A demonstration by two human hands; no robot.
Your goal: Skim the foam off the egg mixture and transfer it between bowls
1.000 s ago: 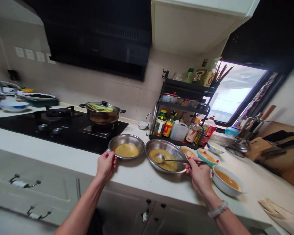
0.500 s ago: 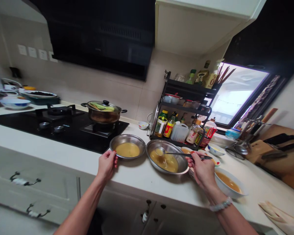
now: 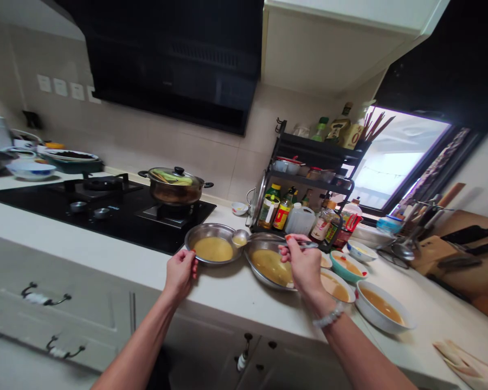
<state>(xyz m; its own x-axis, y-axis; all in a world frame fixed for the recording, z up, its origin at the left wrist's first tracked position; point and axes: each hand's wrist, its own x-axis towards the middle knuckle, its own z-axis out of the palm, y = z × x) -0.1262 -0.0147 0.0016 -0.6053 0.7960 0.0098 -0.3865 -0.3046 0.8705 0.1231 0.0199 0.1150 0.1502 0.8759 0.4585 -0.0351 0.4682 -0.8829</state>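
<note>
My left hand [image 3: 181,272] pinches the near left rim of a shallow steel bowl [image 3: 191,236] that holds yellowish liquid. In my right hand [image 3: 303,262] is the handle of a ladle, its fingers closed round it. The ladle's round head [image 3: 241,238], with some liquid in it, hangs over the right rim of that left bowl. Beside it, almost touching, stands a second steel bowl [image 3: 252,271] with similar liquid. My right hand is above this second bowl and hides part of its right side.
A lidded pot [image 3: 174,189] sits on the black gas hob [image 3: 117,216]. Behind the bowls is a black rack [image 3: 313,179] with sauce bottles. To the right stand several bowls of orange-brown liquid, one a white bowl [image 3: 384,322]. A knife block [image 3: 431,254] is at far right.
The ladle has risen out of the right steel bowl and moved left to the left bowl's rim. My right hand moved left with it; my left hand kept its hold.
</note>
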